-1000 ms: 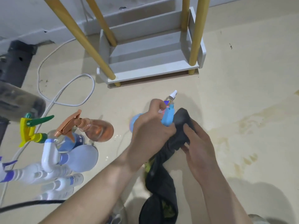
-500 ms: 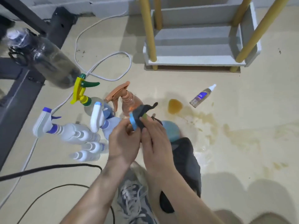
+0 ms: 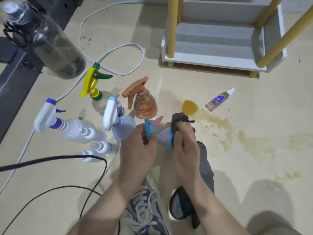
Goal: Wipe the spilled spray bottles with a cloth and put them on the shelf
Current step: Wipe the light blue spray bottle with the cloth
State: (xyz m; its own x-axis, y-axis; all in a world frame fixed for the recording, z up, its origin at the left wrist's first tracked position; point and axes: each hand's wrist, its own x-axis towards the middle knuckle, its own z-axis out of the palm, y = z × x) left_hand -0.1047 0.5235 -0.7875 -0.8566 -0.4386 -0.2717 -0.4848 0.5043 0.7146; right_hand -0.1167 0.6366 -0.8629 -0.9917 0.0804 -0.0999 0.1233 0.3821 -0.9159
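Two hands on one bottle, head view only. Left hand (image 3: 137,150) curled round trigger head of blue spray bottle (image 3: 166,140), holding it sideways above floor, likely so body lies exposed for wiping. Right hand (image 3: 184,150) closed round bottle body through dark cloth (image 3: 178,120); cloth tail hangs below wrist. Shelf (image 3: 211,62) stands well beyond, within reach later. Small bottle (image 3: 218,101) lies beside amber spill (image 3: 189,106), apparently unwiped. Other bottles, orange bottle (image 3: 144,104) among them, stand clustered at left.

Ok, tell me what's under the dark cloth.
The body of the blue spray bottle, gripped through the cloth by the right hand. The bottle's base is covered, so unseen.
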